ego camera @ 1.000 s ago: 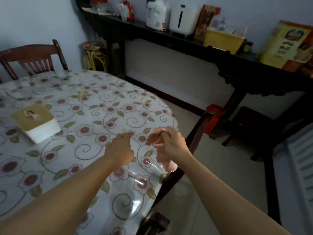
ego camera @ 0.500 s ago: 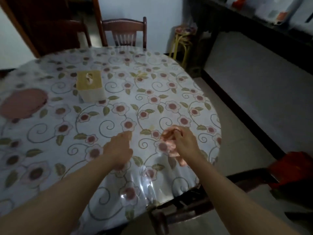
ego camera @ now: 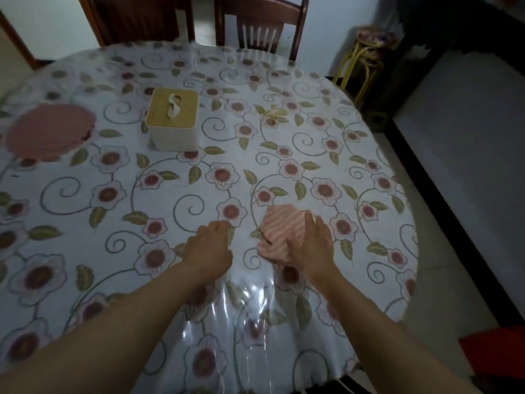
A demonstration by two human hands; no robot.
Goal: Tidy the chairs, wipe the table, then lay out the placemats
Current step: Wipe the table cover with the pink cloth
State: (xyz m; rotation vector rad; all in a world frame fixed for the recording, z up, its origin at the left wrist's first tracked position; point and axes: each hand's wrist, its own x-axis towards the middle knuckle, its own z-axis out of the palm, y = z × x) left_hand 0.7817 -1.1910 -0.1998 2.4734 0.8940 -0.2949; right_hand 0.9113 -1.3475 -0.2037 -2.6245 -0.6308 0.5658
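Observation:
A round table (ego camera: pixel 284 155) with a flowered cloth under clear plastic fills the view. My right hand (ego camera: pixel 312 245) presses a pink striped cloth (ego camera: pixel 279 228) flat on the table near its front right. My left hand (ego camera: pixel 208 248) rests beside it as a loose fist, knuckles on the tabletop, holding nothing. A round pink placemat (ego camera: pixel 49 132) lies at the far left of the table. A dark wooden chair (ego camera: pixel 261 24) stands tucked in at the far side.
A cream tissue box (ego camera: pixel 173 120) with a tan lid stands left of the table's middle. A yellow-legged stool (ego camera: pixel 369 55) stands at the back right. A dark sideboard runs along the right wall. A red object (ego camera: pixel 494 351) lies on the floor at the lower right.
My view swung left over the table. My right hand brought the bunched pink cloth down and spread it flat on the tabletop. My left hand stayed beside it.

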